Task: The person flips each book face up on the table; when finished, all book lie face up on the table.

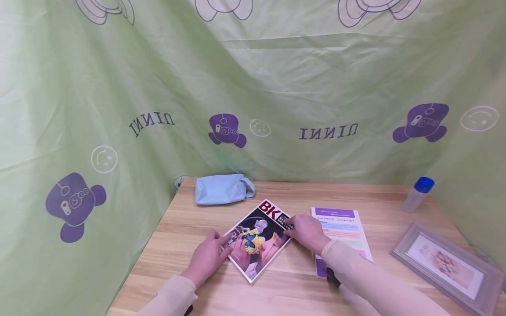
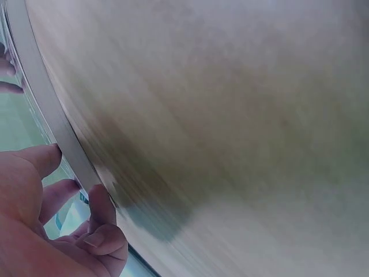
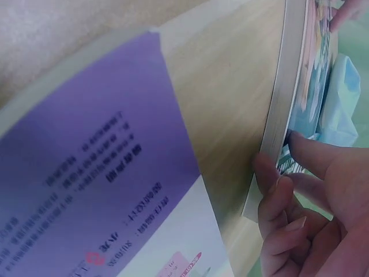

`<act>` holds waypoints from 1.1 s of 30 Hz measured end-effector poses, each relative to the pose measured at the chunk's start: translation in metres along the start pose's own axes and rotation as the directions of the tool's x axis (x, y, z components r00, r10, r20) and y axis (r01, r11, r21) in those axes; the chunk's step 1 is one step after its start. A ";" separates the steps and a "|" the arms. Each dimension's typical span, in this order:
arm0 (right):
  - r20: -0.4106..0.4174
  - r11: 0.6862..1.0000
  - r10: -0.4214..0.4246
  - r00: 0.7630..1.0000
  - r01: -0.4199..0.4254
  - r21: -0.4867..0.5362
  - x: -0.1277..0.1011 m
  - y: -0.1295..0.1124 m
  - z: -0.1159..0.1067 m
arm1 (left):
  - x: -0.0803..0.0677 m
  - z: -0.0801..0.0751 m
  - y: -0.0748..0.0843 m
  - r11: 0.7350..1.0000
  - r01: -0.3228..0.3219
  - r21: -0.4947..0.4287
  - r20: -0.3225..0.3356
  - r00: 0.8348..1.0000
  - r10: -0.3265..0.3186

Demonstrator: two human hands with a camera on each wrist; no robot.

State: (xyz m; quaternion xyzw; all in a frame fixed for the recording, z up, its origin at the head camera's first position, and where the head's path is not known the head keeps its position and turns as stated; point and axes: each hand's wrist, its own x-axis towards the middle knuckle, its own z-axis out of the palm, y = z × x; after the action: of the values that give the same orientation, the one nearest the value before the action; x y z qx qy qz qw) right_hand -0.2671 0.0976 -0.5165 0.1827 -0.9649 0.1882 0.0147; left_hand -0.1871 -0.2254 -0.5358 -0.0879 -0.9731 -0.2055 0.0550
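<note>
A book [image 1: 258, 243] with "BK" and a blue butterfly on its cover lies turned at an angle near the front middle of the table. My left hand [image 1: 207, 260] grips its left edge; in the left wrist view, thumb and fingers meet the book's pale side [image 2: 64, 135]. On the opposite edge, my right hand [image 1: 308, 232] pinches the book, thumb over the cover and fingers along the side, as the right wrist view shows. Partly beneath the right forearm is a purple and white book [image 1: 344, 226], its lower part hidden by the sleeve.
A light blue pouch [image 1: 219, 189] rests at the table's back left. Toward the right stand a clear bottle with a blue cap [image 1: 418, 195] and, nearer, a grey picture frame [image 1: 411, 232] lying face up. Green printed cloth [image 1: 276, 87] hangs behind the wooden table [image 1: 170, 245].
</note>
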 end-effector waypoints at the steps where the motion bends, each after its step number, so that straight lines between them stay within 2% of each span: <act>1: 0.002 1.000 0.000 1.000 0.000 0.000 0.001 0.000 0.000 | -0.001 0.000 0.000 1.000 0.000 -0.002 0.001 1.000 0.000; 7: 0.011 1.000 -0.010 1.000 0.010 0.015 0.005 0.001 0.000 | -0.005 0.003 0.000 1.000 -0.001 0.000 0.004 1.000 0.001; 21: 0.025 0.999 -0.002 1.000 0.001 0.042 0.019 0.003 -0.004 | -0.016 0.003 0.010 1.000 -0.015 -0.003 -0.001 1.000 0.015; 33: 0.070 0.998 0.014 0.997 -0.019 0.058 0.034 0.002 -0.006 | -0.024 0.006 0.018 0.998 -0.060 -0.003 0.007 0.998 0.060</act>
State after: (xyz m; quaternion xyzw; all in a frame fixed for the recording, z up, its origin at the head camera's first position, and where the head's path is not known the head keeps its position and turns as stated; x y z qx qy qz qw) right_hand -0.2998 0.0891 -0.5085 0.1815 -0.9603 0.2102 -0.0257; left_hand -0.1601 -0.2101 -0.5378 -0.1179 -0.9699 -0.2050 0.0574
